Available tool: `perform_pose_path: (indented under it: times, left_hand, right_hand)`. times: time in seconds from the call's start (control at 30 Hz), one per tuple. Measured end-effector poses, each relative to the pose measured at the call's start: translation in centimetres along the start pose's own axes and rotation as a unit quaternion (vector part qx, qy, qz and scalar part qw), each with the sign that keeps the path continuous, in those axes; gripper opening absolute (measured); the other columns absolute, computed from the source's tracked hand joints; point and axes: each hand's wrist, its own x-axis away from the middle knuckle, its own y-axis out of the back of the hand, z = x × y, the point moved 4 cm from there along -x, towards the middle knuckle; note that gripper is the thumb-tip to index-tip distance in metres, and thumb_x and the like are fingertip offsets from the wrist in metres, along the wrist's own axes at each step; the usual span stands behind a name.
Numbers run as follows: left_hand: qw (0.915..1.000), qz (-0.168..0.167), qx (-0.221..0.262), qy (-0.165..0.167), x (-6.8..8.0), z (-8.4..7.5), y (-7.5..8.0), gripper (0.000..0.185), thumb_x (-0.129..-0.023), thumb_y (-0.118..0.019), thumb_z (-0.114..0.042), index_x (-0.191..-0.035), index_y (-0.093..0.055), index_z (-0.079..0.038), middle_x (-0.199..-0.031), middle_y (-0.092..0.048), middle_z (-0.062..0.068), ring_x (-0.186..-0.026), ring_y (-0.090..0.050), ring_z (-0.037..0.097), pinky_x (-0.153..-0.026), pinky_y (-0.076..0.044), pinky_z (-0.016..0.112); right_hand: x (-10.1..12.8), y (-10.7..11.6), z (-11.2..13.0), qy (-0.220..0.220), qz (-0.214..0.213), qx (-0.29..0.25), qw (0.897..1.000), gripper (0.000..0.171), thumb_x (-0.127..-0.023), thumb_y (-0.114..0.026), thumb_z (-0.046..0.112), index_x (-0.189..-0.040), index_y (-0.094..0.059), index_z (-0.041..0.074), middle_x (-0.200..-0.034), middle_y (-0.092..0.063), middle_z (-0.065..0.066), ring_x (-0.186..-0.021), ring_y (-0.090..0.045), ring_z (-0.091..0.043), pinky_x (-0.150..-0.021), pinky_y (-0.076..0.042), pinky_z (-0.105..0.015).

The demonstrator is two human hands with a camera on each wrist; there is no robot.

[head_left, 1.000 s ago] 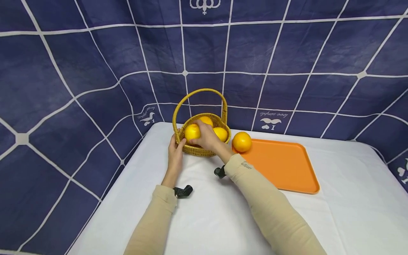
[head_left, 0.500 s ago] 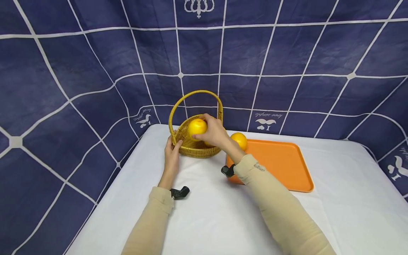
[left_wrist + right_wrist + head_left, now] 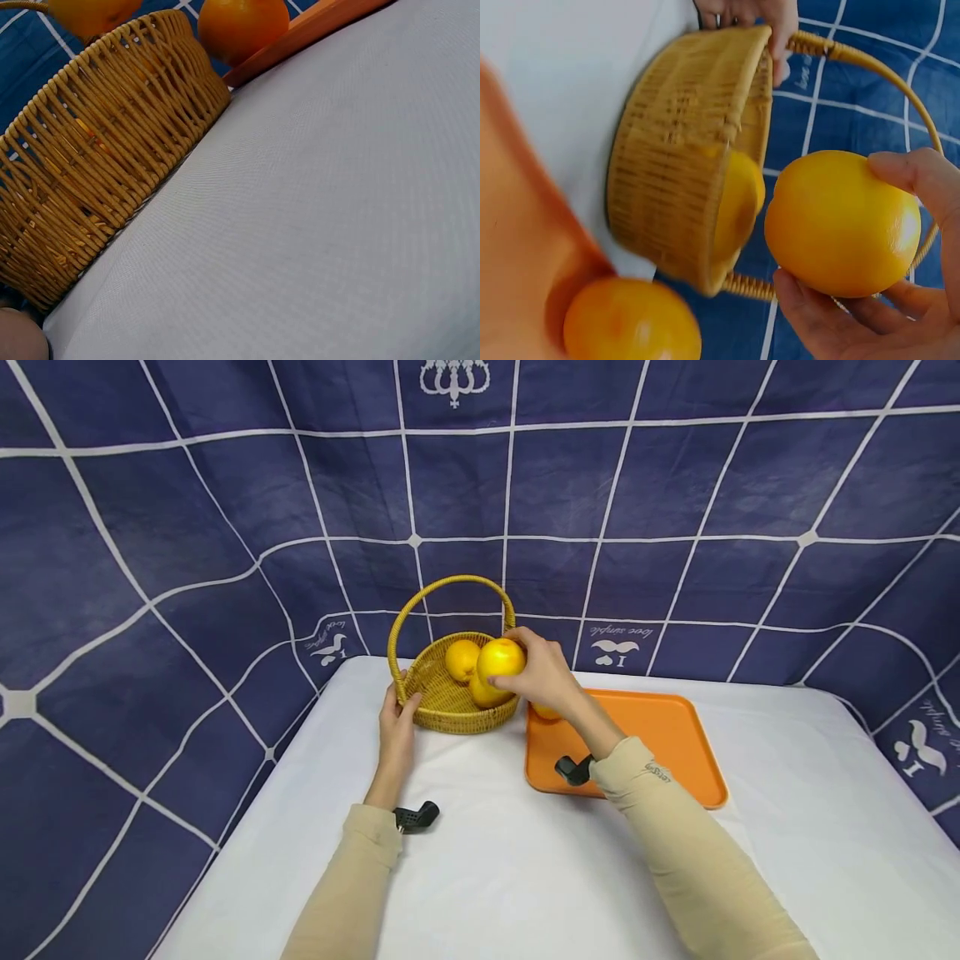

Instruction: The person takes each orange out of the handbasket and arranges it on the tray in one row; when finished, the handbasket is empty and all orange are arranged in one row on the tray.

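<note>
A yellow wicker basket (image 3: 454, 722) with a tall arched handle stands at the back of the table. My left hand (image 3: 396, 727) grips its left rim, thumb over the edge. Above the basket's right side, my right hand (image 3: 542, 670) holds an orange (image 3: 843, 223) between thumb and fingers, clear of the rim in the right wrist view. Inside the basket lie another orange (image 3: 462, 660) and one more (image 3: 486, 693), partly hidden behind the held fruit. A further orange (image 3: 633, 322) sits on the left end of the orange tray (image 3: 645, 735), mostly covered by my right hand in the head view.
Right of the basket lies the flat tray, its raised rim (image 3: 315, 34) close to the basket's side. A white cloth (image 3: 480, 860) covers the table. Behind it hangs a dark blue curtain (image 3: 570, 485) with white lines.
My right hand has lifted the orange out of the basket and carried it rightward, over the basket's right side. My left hand keeps its grip on the rim.
</note>
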Motion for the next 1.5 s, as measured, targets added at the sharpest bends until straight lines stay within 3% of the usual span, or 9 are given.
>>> perform_pose_path:
  times: [0.27,0.7,0.9,1.1,1.33,1.5]
  left_hand:
    - [0.9999,0.004,-0.006,0.009,1.0,-2.6,0.3,0.059,-0.108,-0.054,-0.01,-0.164,-0.036,-0.01,-0.173,-0.03,0.008,-0.159,-0.03,0.023,-0.131,-0.026,0.037]
    - [0.9999,-0.003,-0.001,0.01,1.0,-2.5,0.8,0.059,-0.108,-0.055,-0.01,-0.164,-0.036,-0.008,-0.171,-0.032,0.009,-0.158,-0.031,0.021,-0.131,-0.026,0.036]
    - [0.9999,0.002,0.016,0.004,0.8,-2.0,0.5,0.058,-0.108,-0.054,-0.008,-0.163,-0.036,-0.006,-0.171,-0.033,0.011,-0.158,-0.031,0.023,-0.131,-0.026,0.037]
    - [0.9996,-0.001,0.029,0.002,0.0,-0.3,0.2,0.058,-0.109,-0.054,-0.01,-0.164,-0.036,-0.008,-0.172,-0.031,0.007,-0.159,-0.029,0.021,-0.132,-0.023,0.037]
    - [0.9997,-0.006,0.017,-0.015,-0.5,0.5,-0.1,0.058,-0.109,-0.053,-0.013,-0.164,-0.036,-0.012,-0.172,-0.032,0.004,-0.157,-0.031,0.015,-0.132,-0.023,0.033]
    - [0.9998,-0.007,0.014,-0.01,-0.4,0.5,-0.1,0.057,-0.11,-0.052,-0.012,-0.164,-0.035,-0.011,-0.173,-0.031,0.006,-0.157,-0.031,0.014,-0.132,-0.023,0.033]
  right_hand:
    - [0.9,3.3,-2.0,-0.015,-0.011,0.028,0.999,0.069,-0.083,-0.085,0.035,-0.141,-0.058,0.009,-0.132,-0.068,-0.014,-0.108,-0.068,-0.034,-0.094,-0.058,-0.051]
    - [2.6,7.1,-7.3,-0.113,-0.016,0.079,0.99,0.071,-0.09,-0.078,0.042,-0.143,-0.054,0.0,-0.131,-0.066,-0.026,-0.112,-0.06,-0.041,-0.094,-0.055,-0.051]
    - [3.7,6.7,-10.2,-0.178,0.012,0.108,0.978,0.074,-0.093,-0.07,0.045,-0.14,-0.051,-0.009,-0.126,-0.064,-0.031,-0.106,-0.06,-0.042,-0.091,-0.052,-0.049]
    - [4.5,5.0,-13.2,-0.196,0.051,0.114,0.973,0.082,-0.098,-0.064,0.05,-0.145,-0.045,-0.014,-0.129,-0.061,-0.034,-0.112,-0.057,-0.045,-0.099,-0.052,-0.052]
    - [4.2,4.4,-13.4,-0.186,0.064,0.102,0.975,0.086,-0.101,-0.059,0.055,-0.151,-0.041,-0.012,-0.135,-0.059,-0.034,-0.119,-0.054,-0.047,-0.107,-0.048,-0.057]
    - [4.4,3.9,-13.5,-0.208,0.066,0.09,0.972,0.085,-0.103,-0.055,0.055,-0.153,-0.035,-0.011,-0.137,-0.056,-0.035,-0.122,-0.051,-0.048,-0.108,-0.046,-0.057]
